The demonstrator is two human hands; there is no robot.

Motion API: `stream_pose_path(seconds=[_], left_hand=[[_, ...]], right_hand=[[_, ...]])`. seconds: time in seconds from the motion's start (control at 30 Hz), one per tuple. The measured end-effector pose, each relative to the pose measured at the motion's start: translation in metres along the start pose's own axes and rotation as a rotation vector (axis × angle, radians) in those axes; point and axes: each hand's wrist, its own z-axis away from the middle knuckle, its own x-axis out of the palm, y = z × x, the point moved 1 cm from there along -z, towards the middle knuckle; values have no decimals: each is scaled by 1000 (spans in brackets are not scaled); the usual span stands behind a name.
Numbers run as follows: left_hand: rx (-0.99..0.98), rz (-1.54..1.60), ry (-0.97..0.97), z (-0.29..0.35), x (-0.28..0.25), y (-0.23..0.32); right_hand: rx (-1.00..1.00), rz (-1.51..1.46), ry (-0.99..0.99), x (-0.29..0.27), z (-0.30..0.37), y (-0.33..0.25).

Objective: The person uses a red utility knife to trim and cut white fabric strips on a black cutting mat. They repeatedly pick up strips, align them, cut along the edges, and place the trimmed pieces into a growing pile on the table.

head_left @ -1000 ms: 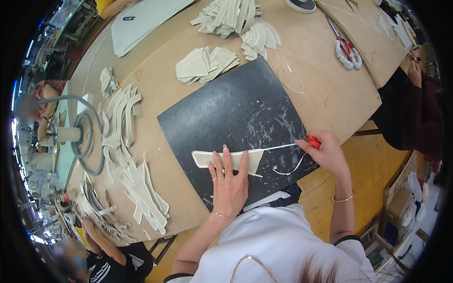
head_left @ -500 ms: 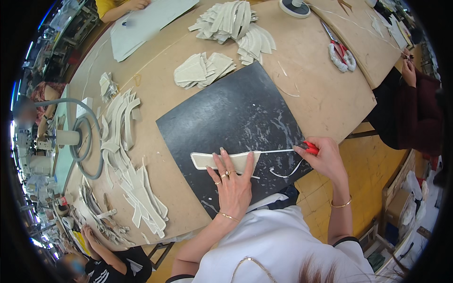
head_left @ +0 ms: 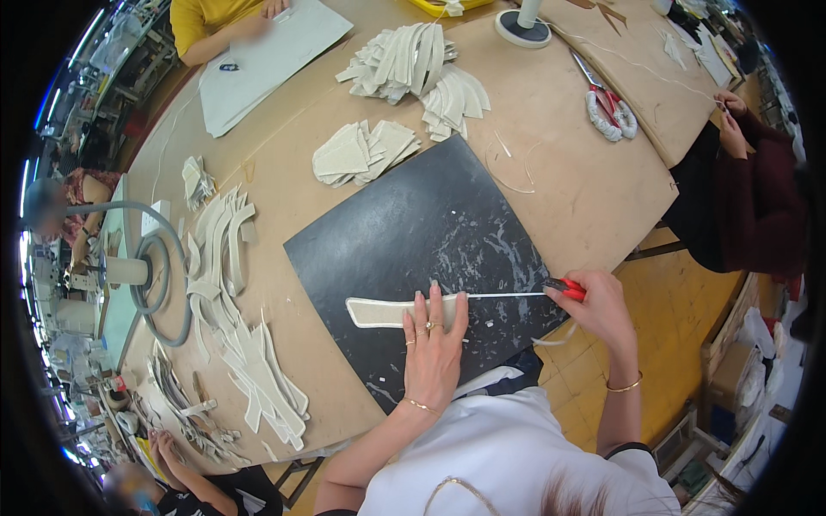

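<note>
A black rectangular board (head_left: 387, 232) lies at an angle before me. On it rests a cream fabric-like piece (head_left: 374, 313) with a white edging. My left hand (head_left: 432, 361) presses on the piece's right part, fingers stretched and partly covering it. From there a narrow white strip (head_left: 508, 295) runs taut to the right. My right hand (head_left: 602, 311) is closed around a small red-handled tool (head_left: 570, 290) with a dark tip, at the board's right edge; the strip ends at its fingers. A loose white tail (head_left: 555, 338) hangs below that hand.
Stacked cream pieces (head_left: 366, 153) lie beyond the board, and long cut pieces (head_left: 267, 378) at left. Red-handled scissors (head_left: 609, 107) and a spool stand (head_left: 523, 30) are at far right. A grey hose (head_left: 146, 258) coils left. Other people sit around the table.
The white strip's loose tail, earlier curled on the board, now hangs past its edge by my right hand. The cream piece sits slightly differently under my left hand. The whole view has shifted a little.
</note>
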Motion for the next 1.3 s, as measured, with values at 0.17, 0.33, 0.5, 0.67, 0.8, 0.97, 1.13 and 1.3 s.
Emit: stream_pose_path(seconds=[0.17, 0.33, 0.5, 0.67, 0.8, 0.97, 1.13, 1.3], left_hand=[[44, -91, 63, 4, 3, -1], [-2, -151, 198, -12, -24, -20], [-166, -211, 305, -44, -39, -64], [-131, -44, 375, -35, -14, -70], [-148, 4, 451, -31, -4, -69], [-205, -2, 441, -32, -6, -63], [-221, 24, 415, -32, -9, -63], [-221, 38, 425, -33, -9, -63]], right_hand=[[79, 34, 12, -20, -9, 31], [-61, 186, 136, -59, -70, 26], [-267, 257, 583, -66, -144, -43], [-293, 152, 546, -8, -128, -100], [-511, 139, 468, 38, -74, -111], [-610, 99, 403, 77, -40, -119], [-662, 147, 432, 95, -47, -133], [-673, 144, 435, 103, -57, -143]])
